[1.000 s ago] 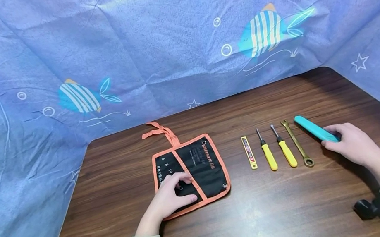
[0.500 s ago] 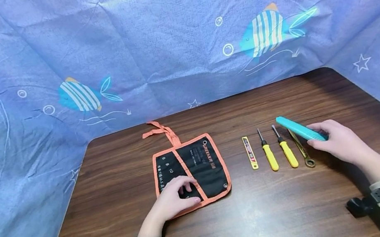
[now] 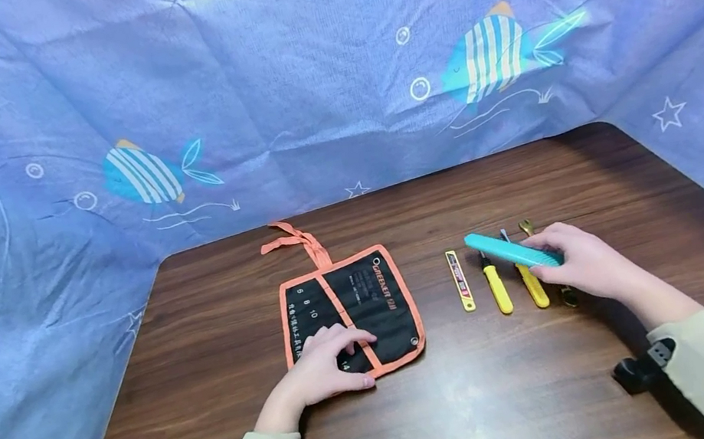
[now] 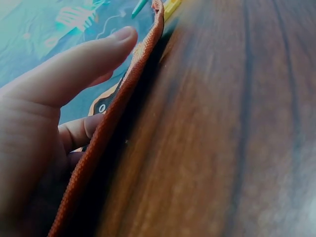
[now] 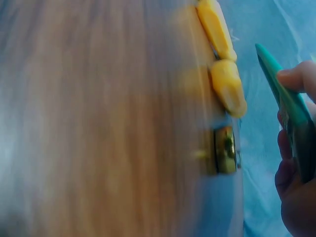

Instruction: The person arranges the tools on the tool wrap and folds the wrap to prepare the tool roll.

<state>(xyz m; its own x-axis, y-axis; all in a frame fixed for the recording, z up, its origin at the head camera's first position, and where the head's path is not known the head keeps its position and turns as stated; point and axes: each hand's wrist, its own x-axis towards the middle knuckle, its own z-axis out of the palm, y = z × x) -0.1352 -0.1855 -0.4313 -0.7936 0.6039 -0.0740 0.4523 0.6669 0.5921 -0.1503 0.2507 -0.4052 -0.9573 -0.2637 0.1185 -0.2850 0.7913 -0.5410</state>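
Observation:
My left hand (image 3: 330,363) rests on the lower left of a black tool pouch (image 3: 373,301) with orange trim, fingers relaxed. In the left wrist view, the thumb (image 4: 98,64) lies along the pouch's orange edge (image 4: 113,108). A slim teal tool (image 3: 504,250) with a ribbed end is gripped by my right hand (image 3: 579,263), thumb on one side and fingers on the other. It is held above the table and overlaps a yellow screwdriver (image 3: 534,288) and a brass wrench (image 3: 526,227) in the head view. Its exact kind is unclear.
Left of the teal tool lie another yellow screwdriver (image 3: 498,288) and a flat yellow-labelled strip (image 3: 460,280). Orange ties (image 3: 303,242) stretch from the pouch's far edge. A blue fish-print cloth (image 3: 302,88) hangs behind the wooden table (image 3: 439,407).
My right hand has lifted the teal tool from the right of the wrench and carried it left over the tools. My left hand has shifted slightly right along the pouch.

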